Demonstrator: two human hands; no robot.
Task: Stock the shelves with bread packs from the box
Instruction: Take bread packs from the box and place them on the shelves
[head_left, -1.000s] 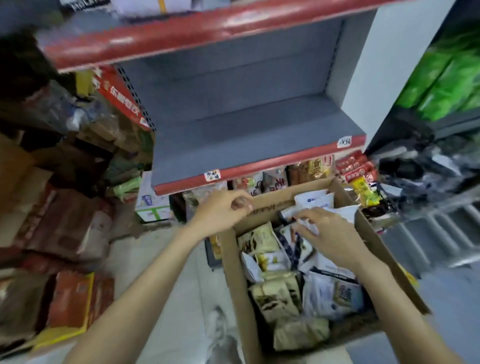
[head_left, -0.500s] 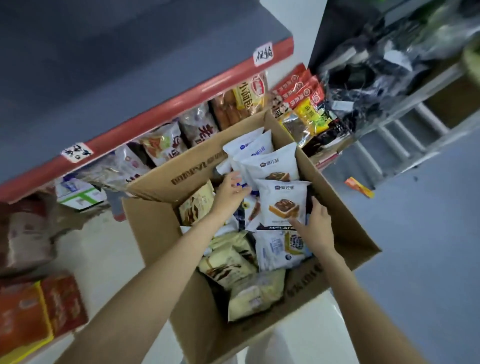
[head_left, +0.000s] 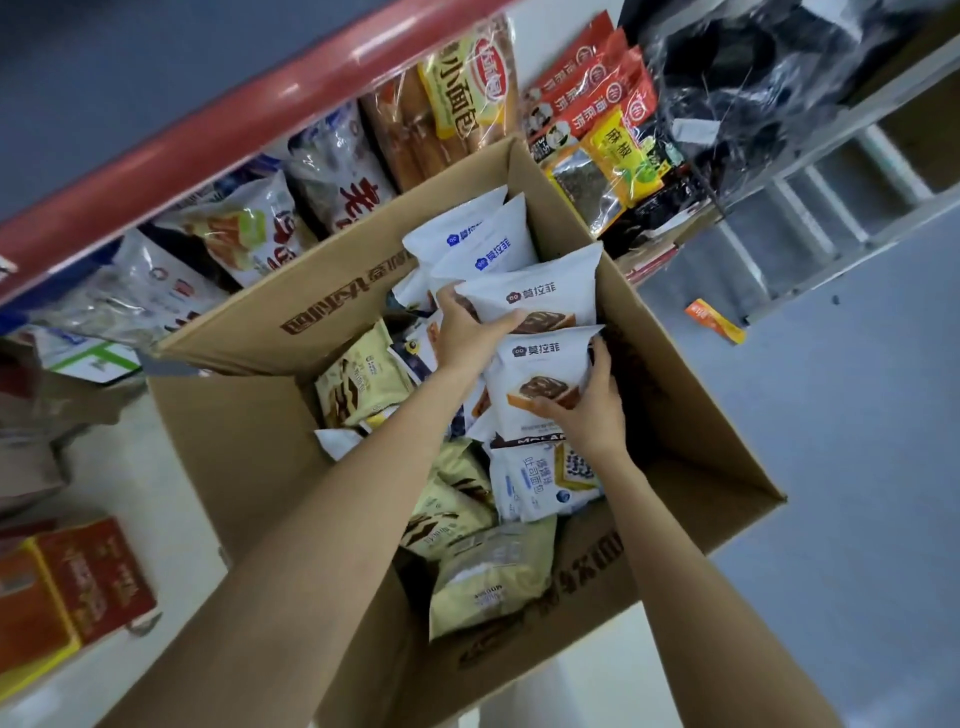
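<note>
An open cardboard box (head_left: 249, 441) stands on the floor below a red-edged shelf (head_left: 291, 98). It holds several white bread packs standing in a row and cream-coloured packs (head_left: 358, 379) lying lower down. My left hand (head_left: 467, 338) grips the left edge of one upright white pack (head_left: 545, 301). My right hand (head_left: 592, 410) clasps the right side and bottom of the white pack in front of it (head_left: 540, 364). Both packs are still inside the box.
Under the red edge, a lower shelf holds bread loaves (head_left: 452, 104) and snack bags (head_left: 244, 234). Red and yellow packets (head_left: 597, 114) hang to the right. Red cartons (head_left: 78, 582) sit at lower left. A small orange packet (head_left: 714, 320) lies on the grey floor.
The view tipped down and closer to the box. My left hand moved right onto the rear white pack, and my right hand slid up around the front white pack.
</note>
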